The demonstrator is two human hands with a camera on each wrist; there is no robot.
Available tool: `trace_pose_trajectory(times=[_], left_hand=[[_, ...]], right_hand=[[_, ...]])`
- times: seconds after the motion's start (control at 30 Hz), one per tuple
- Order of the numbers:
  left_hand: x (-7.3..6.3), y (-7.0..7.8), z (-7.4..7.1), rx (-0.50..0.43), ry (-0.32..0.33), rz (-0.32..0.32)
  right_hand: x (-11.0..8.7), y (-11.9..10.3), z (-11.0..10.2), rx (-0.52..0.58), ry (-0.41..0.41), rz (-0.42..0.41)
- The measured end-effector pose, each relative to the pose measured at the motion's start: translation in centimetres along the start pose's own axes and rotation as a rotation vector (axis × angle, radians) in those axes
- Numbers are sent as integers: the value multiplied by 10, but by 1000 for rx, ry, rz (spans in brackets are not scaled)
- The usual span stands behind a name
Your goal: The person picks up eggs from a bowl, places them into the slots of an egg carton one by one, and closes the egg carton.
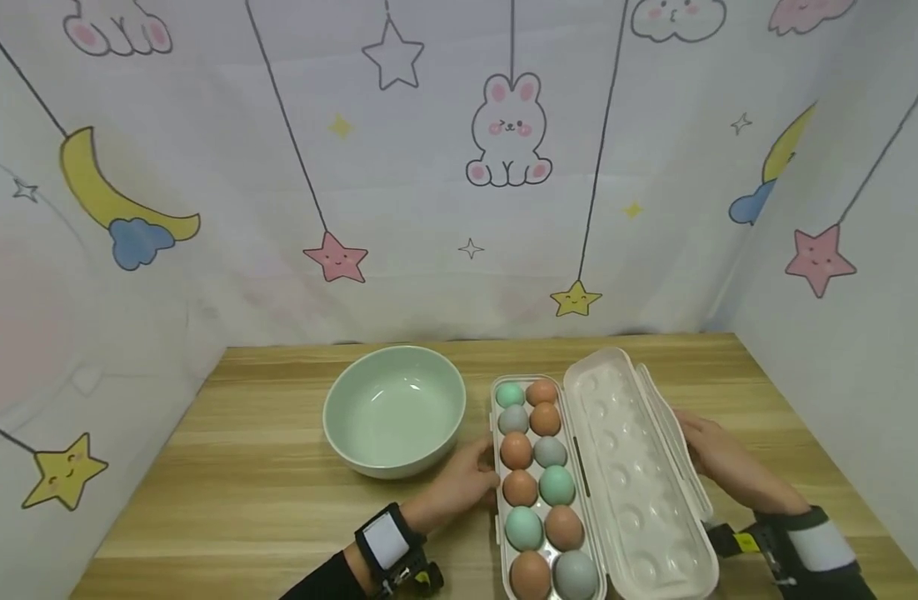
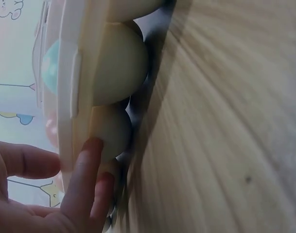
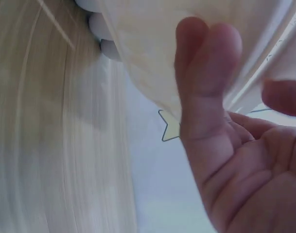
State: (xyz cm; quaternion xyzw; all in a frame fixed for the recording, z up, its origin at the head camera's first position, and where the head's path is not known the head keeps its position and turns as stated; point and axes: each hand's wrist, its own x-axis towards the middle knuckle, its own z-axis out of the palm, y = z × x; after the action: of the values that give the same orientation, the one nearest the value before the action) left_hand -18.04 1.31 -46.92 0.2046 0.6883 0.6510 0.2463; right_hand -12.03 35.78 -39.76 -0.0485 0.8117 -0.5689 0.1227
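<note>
An egg carton (image 1: 496, 521) stands on the table with its lid (image 1: 639, 483) swung over to the right. In its cups sit two rows of brown, pale green and grey eggs, among them a brown egg (image 1: 564, 527). My left hand (image 1: 459, 479) grips the carton's left side. In the left wrist view its thumb meets the rim and its fingers (image 2: 84, 170) lie against the cups below. My right hand (image 1: 721, 454) is at the lid's right edge, partly hidden behind it. In the right wrist view fairly straight fingers (image 3: 211, 63) touch the lid's outer face, with the thumb apart.
A pale green bowl (image 1: 399, 417) stands left of the carton, close to my left hand. Both are on a wooden table (image 1: 264, 467). White cloth walls (image 1: 429, 208) printed with stars, moons and rabbits rise at the back and sides.
</note>
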Motion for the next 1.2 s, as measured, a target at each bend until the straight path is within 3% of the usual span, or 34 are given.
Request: trace_pose_trajectory(times=[0.17, 0.4, 0.67, 0.83, 1.07, 1.2], left_hand=[[0, 2, -1, -35, -15, -49], [1, 7, -1, -56, -16, -106], [3, 12, -1, -45, 178, -97], [0, 14, -1, -109, 169, -90], [-10, 17, -1, -178, 147, -71], [-11, 16, 2, -200, 151, -76]], right_hand=[[1, -4, 10, 28, 34, -111], [5, -15, 36, -118, 205, -247], [8, -22, 65, -221, 128, -401], [11, -20, 86, -395, 108, -499], [20, -14, 109, -607, 150, -665], [22, -12, 116, -688, 141, -694]])
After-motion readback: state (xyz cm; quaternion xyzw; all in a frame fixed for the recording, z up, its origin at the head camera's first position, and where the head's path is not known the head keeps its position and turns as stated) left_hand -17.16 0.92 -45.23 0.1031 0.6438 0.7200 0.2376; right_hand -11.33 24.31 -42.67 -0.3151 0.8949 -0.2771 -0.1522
